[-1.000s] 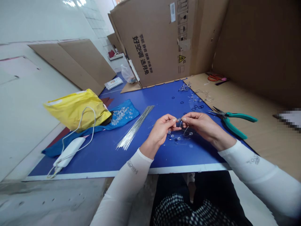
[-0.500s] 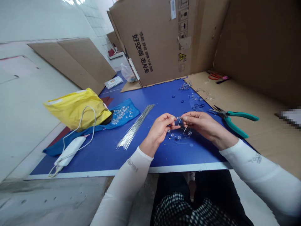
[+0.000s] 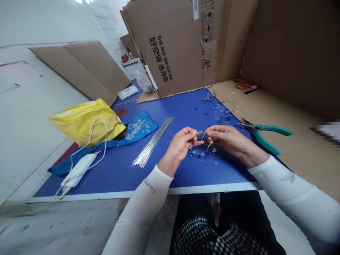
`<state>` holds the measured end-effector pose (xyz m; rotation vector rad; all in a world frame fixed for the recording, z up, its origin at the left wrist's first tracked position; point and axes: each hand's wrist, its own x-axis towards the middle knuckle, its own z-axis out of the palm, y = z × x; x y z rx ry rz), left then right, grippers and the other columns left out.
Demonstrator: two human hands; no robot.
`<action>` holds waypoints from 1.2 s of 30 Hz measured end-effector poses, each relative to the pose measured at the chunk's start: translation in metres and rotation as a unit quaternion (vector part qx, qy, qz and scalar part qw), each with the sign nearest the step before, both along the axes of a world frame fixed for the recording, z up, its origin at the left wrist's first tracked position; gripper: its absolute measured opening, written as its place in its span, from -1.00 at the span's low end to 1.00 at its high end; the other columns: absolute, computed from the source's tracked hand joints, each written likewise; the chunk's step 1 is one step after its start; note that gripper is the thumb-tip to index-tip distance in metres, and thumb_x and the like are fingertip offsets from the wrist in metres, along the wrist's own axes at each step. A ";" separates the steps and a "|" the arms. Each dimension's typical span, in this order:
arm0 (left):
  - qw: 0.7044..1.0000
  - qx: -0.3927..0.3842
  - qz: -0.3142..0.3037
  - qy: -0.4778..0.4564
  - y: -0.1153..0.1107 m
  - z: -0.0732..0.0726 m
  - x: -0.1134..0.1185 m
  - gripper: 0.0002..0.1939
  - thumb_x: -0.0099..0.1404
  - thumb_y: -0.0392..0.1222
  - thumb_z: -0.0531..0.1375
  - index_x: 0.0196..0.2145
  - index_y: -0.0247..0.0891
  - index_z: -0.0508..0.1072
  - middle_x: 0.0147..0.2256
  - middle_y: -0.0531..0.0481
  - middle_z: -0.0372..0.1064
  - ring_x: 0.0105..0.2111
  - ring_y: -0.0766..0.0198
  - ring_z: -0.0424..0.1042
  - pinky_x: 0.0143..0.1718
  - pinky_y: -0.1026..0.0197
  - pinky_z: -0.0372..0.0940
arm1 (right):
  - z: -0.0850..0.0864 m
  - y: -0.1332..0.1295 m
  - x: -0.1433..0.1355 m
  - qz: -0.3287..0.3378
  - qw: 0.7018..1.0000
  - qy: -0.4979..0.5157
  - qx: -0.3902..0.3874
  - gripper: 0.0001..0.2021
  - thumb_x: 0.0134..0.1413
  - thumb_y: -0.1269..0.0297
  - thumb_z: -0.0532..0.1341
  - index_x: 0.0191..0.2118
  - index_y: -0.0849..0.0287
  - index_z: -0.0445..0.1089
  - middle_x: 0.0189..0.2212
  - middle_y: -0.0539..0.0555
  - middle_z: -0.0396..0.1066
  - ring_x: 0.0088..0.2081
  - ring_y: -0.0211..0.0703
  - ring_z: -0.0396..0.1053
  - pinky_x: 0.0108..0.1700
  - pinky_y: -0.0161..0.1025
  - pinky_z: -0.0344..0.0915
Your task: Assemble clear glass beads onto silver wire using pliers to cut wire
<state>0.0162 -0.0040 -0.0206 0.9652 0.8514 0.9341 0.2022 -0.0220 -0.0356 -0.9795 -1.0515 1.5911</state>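
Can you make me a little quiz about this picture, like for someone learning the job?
1. What colour are the handles of the pliers?
2. Which lie on the blue cloth?
A) scissors
B) clear beads
C) black rings
3. True or false: the left hand is nearer the bundle of wires than the right hand is.

Key: 1. Green; 2. B; 3. True.

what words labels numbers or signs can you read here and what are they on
"节能 静音 健康 环保 智能": large brown cardboard box
"好空调 选月兔": same box, larger characters
Yellow triangular flame sign: same box; lettering beside it too small
Black square handling symbols: same box
White rectangular label: same box, unreadable
Grey prints on white fabric left sleeve and right sleeve: too blurred
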 end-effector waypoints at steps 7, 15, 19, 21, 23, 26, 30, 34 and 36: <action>1.000 -0.013 0.000 -0.023 0.002 -0.001 -0.003 -0.86 0.31 -0.38 0.22 -0.43 -0.34 0.39 -0.51 0.09 0.29 -0.52 0.45 0.30 -0.07 0.02 0.46 | -0.001 0.001 0.000 -0.003 1.000 -0.012 0.003 -0.69 -0.21 0.09 0.49 -0.38 0.18 0.52 -0.53 -0.02 0.43 -0.49 -0.30 0.28 -0.36 -0.24 0.22; 0.998 -0.031 0.017 -0.046 0.008 -0.003 -0.006 -0.89 0.34 -0.32 0.22 -0.38 -0.35 0.43 -0.51 0.08 0.28 -0.47 0.41 0.33 -0.05 -0.02 0.45 | -0.003 0.002 0.001 -0.033 0.999 -0.014 0.006 -0.53 -0.01 -0.02 0.41 -0.04 0.17 0.48 -0.24 0.14 0.57 -0.27 -0.16 0.49 -0.12 -0.14 0.37; 0.995 -0.031 0.060 -0.071 0.010 -0.001 -0.007 -0.86 0.35 -0.36 0.19 -0.40 -0.34 0.40 -0.51 0.09 0.27 -0.47 0.42 0.30 -0.01 -0.07 0.43 | -0.011 0.004 0.000 -0.084 0.984 -0.133 0.085 -0.33 -0.03 -0.09 0.39 0.13 0.20 0.33 -0.19 0.18 0.52 -0.20 -0.06 0.49 -0.06 -0.05 0.40; 0.993 -0.027 0.085 -0.081 0.011 -0.001 -0.007 -0.85 0.35 -0.37 0.17 -0.41 -0.33 0.40 -0.51 0.09 0.27 -0.46 0.42 0.29 0.00 -0.05 0.42 | -0.017 0.004 -0.002 -0.113 0.951 -0.239 0.157 -0.18 -0.11 -0.07 0.43 0.23 0.19 0.23 -0.12 0.21 0.48 -0.16 0.01 0.48 -0.02 0.03 0.40; 0.991 -0.023 0.097 -0.088 0.010 -0.002 -0.007 -0.85 0.35 -0.37 0.18 -0.42 -0.33 0.40 -0.50 0.09 0.26 -0.45 0.41 0.30 0.01 -0.05 0.42 | -0.021 0.002 -0.003 -0.130 0.904 -0.340 0.225 -0.08 -0.15 -0.05 0.44 0.32 0.15 0.13 -0.01 0.26 0.42 -0.11 0.06 0.46 0.02 0.09 0.39; 0.992 -0.018 0.086 -0.095 0.008 -0.003 -0.005 -0.87 0.34 -0.37 0.19 -0.41 -0.33 0.40 -0.47 0.08 0.27 -0.42 0.39 0.31 0.01 -0.08 0.41 | -0.022 -0.001 -0.005 -0.134 0.844 -0.438 0.277 -0.08 -0.08 0.01 0.41 0.37 0.15 0.06 0.06 0.30 0.37 -0.08 0.12 0.45 0.01 0.12 0.39; 0.993 -0.023 0.068 -0.097 0.006 -0.002 -0.004 -0.88 0.33 -0.36 0.21 -0.40 -0.33 0.40 -0.45 0.07 0.28 -0.41 0.39 0.31 0.03 -0.10 0.40 | -0.018 -0.003 -0.005 -0.144 0.810 -0.482 0.300 -0.29 0.08 0.14 0.29 0.32 0.20 0.15 -0.08 0.28 0.44 -0.15 0.13 0.46 -0.05 0.12 0.40; 0.992 -0.028 0.076 -0.096 0.007 0.000 -0.005 -0.88 0.32 -0.37 0.22 -0.40 -0.33 0.40 -0.44 0.07 0.29 -0.42 0.41 0.31 0.05 -0.09 0.39 | -0.015 -0.003 -0.004 -0.153 0.806 -0.484 0.305 -0.47 0.17 0.18 0.21 0.24 0.20 0.27 -0.16 0.25 0.49 -0.22 0.10 0.47 -0.10 0.09 0.41; 0.991 -0.027 0.080 -0.100 0.007 0.001 -0.005 -0.88 0.32 -0.37 0.21 -0.39 -0.33 0.40 -0.44 0.07 0.29 -0.42 0.41 0.31 0.05 -0.08 0.39 | -0.015 -0.004 -0.005 -0.159 0.805 -0.482 0.306 -0.48 0.15 0.16 0.23 0.21 0.20 0.29 -0.15 0.26 0.49 -0.18 0.12 0.48 -0.08 0.09 0.40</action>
